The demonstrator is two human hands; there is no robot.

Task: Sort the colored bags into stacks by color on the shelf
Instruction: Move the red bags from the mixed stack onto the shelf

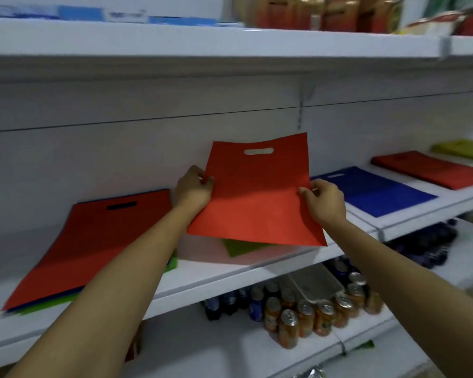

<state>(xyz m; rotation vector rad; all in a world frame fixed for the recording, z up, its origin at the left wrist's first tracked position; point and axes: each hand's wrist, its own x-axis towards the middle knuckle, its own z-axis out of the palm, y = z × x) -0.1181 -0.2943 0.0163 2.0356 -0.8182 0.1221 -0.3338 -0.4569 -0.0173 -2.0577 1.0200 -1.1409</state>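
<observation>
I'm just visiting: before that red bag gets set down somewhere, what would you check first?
1. Grip: left hand and right hand each pinch a side edge of the held red bag: ok.
2. Destination: a red stack lies on the shelf to the right, past the blue stack: ok.
3. Red stack all red: only its top shows: cannot tell.
4. Left pile sorted: blue and green edges under its red top: not ok.
5. Held bag is a single bag: cannot tell.
</observation>
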